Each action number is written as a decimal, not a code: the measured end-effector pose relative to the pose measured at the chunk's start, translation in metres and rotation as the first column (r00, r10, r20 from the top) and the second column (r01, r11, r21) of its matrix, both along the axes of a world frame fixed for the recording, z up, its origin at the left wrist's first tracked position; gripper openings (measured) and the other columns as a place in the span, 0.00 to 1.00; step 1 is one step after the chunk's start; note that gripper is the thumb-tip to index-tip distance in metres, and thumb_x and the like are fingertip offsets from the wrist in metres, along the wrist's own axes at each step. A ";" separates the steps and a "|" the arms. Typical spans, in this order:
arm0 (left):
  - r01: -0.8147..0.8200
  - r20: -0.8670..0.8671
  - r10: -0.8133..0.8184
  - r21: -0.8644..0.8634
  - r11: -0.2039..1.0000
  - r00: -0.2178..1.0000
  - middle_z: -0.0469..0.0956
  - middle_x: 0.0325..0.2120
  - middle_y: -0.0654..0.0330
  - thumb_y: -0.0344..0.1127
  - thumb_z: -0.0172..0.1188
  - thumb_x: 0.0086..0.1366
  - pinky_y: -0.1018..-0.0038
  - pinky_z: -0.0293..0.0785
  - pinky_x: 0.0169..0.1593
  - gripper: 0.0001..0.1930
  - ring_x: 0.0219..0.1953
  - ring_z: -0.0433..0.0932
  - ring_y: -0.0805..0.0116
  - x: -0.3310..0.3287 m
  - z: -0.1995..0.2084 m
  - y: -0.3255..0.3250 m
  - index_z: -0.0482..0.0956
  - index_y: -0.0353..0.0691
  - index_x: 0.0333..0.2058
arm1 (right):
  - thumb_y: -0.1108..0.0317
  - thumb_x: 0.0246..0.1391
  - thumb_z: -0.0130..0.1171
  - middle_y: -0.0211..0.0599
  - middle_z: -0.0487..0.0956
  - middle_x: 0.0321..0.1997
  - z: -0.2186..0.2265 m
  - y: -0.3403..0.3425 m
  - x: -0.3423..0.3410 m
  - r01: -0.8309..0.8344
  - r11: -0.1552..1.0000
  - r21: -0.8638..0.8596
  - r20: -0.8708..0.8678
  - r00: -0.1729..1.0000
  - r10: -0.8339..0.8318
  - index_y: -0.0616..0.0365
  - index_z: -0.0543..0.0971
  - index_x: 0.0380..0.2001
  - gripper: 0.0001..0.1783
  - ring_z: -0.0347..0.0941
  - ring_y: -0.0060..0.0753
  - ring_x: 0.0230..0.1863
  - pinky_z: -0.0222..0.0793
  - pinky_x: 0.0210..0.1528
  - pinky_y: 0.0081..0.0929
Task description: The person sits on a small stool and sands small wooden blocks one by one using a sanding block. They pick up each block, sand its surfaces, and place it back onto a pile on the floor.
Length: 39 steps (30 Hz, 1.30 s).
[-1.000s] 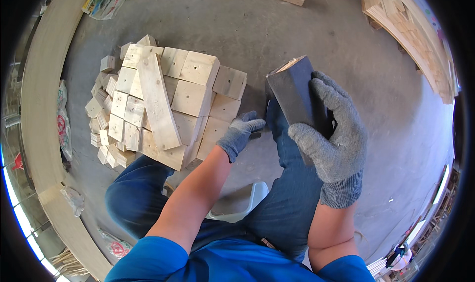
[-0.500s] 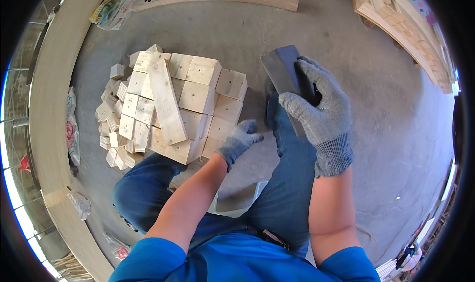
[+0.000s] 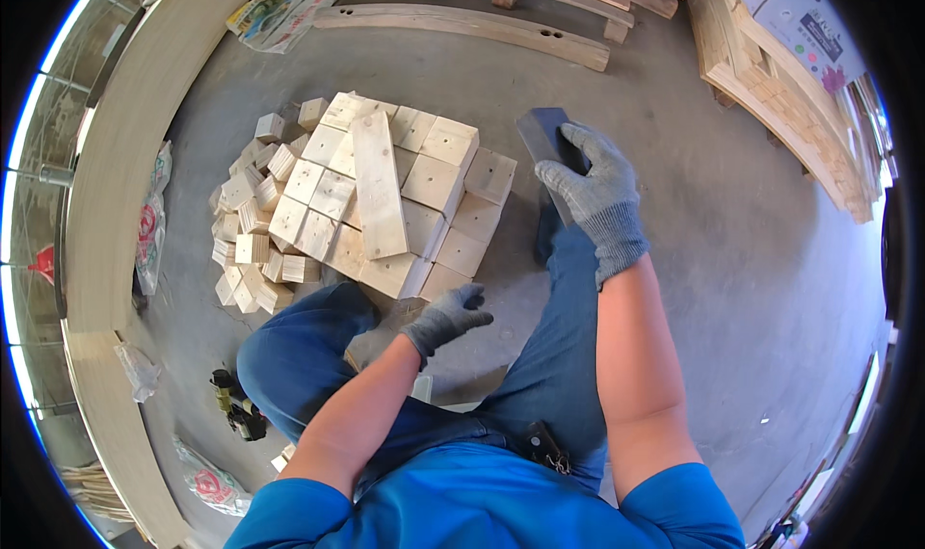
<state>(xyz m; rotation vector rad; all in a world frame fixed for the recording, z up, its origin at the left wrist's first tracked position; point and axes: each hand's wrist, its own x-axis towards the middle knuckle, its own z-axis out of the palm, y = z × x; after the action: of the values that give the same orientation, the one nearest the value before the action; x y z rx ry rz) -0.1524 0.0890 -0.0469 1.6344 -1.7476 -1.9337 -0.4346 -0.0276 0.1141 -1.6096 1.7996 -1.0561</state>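
Left of centre: stacked pale blocks [image 3: 438, 176], plank [image 3: 379, 188] on top. Just below centre: gloved left hand [image 3: 448, 320], fingers loosely spread, near the stack's lower edge. Right of centre: dark block [image 3: 541, 131], projecting up-left from gloved right hand [image 3: 599, 183] gripping it.

Concrete floor [image 3: 752, 337]: grey, with scuffs and pale patches.
Drilled wooden blocks [image 3: 438, 178]: stood closely packed in a stack on the concrete, a lower row along its right edge.
Loose wooden offcuts [image 3: 252, 248]: lay heaped at odd angles just left of the stack.
Holed beam [image 3: 462, 26]: lay beyond the stack, near the far edge.
Printed sack [image 3: 279, 14]: lay crumpled by the beam's left end.
Clear plastic bags [image 3: 214, 482]: lay on the left side, red marks on them.
Olive-and-black power tool [image 3: 236, 405]: rested below the offcuts, its exact kind unclear.
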 end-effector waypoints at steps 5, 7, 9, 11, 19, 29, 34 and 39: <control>-0.276 -0.389 0.269 0.038 0.960 0.881 0.72 0.68 0.47 0.42 0.81 0.62 0.61 0.78 0.66 0.53 0.66 0.76 0.54 0.033 0.052 -0.010 0.58 0.34 0.78 | 0.60 0.51 0.82 0.53 0.81 0.67 -0.002 0.000 0.031 -0.096 0.995 0.017 0.116 0.989 0.093 0.63 0.82 0.63 0.37 0.79 0.50 0.67 0.72 0.73 0.38; -0.394 -0.556 0.430 0.192 0.899 0.711 0.66 0.72 0.49 0.40 0.81 0.61 0.58 0.78 0.66 0.56 0.68 0.73 0.55 0.054 0.085 -0.021 0.53 0.36 0.80 | 0.61 0.50 0.82 0.54 0.82 0.66 0.009 0.011 0.055 -0.169 0.984 0.053 0.320 0.936 0.144 0.64 0.82 0.62 0.38 0.80 0.50 0.66 0.72 0.73 0.39; -0.432 -0.640 0.519 0.305 0.848 0.567 0.66 0.72 0.50 0.43 0.81 0.61 0.57 0.77 0.67 0.58 0.69 0.73 0.57 0.067 0.125 -0.038 0.51 0.37 0.80 | 0.61 0.49 0.82 0.55 0.81 0.66 0.008 0.022 0.081 -0.271 0.959 -0.083 0.229 0.931 0.283 0.64 0.81 0.62 0.38 0.79 0.51 0.66 0.72 0.73 0.40; -0.455 -0.706 0.479 0.245 0.856 0.522 0.68 0.71 0.52 0.53 0.77 0.64 0.57 0.77 0.68 0.55 0.69 0.73 0.57 0.074 0.160 -0.044 0.53 0.39 0.79 | 0.61 0.48 0.82 0.56 0.79 0.68 0.015 0.032 0.117 -0.361 0.918 -0.167 0.142 0.912 0.384 0.64 0.81 0.63 0.39 0.78 0.53 0.67 0.72 0.73 0.40; -0.651 -0.628 0.776 0.567 0.505 0.055 0.80 0.59 0.48 0.39 0.69 0.73 0.54 0.82 0.67 0.29 0.60 0.82 0.50 0.110 0.159 -0.057 0.72 0.38 0.68 | 0.49 0.49 0.82 0.59 0.75 0.71 0.025 0.045 0.191 -0.544 0.818 -0.188 0.004 0.832 0.554 0.61 0.75 0.69 0.48 0.72 0.59 0.72 0.64 0.77 0.49; -0.749 -0.651 0.759 0.505 0.429 -0.003 0.81 0.60 0.46 0.38 0.63 0.75 0.47 0.78 0.68 0.25 0.63 0.81 0.49 0.141 0.167 -0.059 0.75 0.36 0.66 | 0.50 0.45 0.84 0.57 0.64 0.81 -0.095 -0.123 0.070 -0.116 0.886 0.449 -0.543 0.752 0.374 0.58 0.57 0.81 0.67 0.63 0.57 0.80 0.61 0.80 0.43; -0.760 -0.674 0.737 0.501 0.415 -0.041 0.82 0.59 0.47 0.35 0.65 0.72 0.50 0.78 0.67 0.27 0.61 0.83 0.49 0.149 0.172 -0.057 0.75 0.33 0.67 | 0.46 0.40 0.85 0.51 0.63 0.83 -0.181 -0.147 0.088 -0.061 0.772 0.633 -0.497 0.732 0.466 0.56 0.54 0.82 0.72 0.63 0.55 0.81 0.60 0.81 0.43; -0.784 -0.642 0.762 0.432 0.446 0.080 0.84 0.56 0.49 0.33 0.70 0.67 0.57 0.80 0.65 0.28 0.58 0.84 0.54 0.150 0.174 -0.063 0.77 0.31 0.64 | 0.42 0.40 0.85 0.45 0.63 0.83 -0.209 -0.148 0.096 -0.015 0.666 0.746 -0.433 0.749 0.502 0.51 0.57 0.81 0.70 0.63 0.51 0.81 0.60 0.82 0.44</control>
<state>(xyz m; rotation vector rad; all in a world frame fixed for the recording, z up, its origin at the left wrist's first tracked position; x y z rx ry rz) -0.0025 0.0260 0.1273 0.9713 -0.3051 -1.5380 -0.3391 -0.1757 -0.0949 -1.6973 1.8796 0.3931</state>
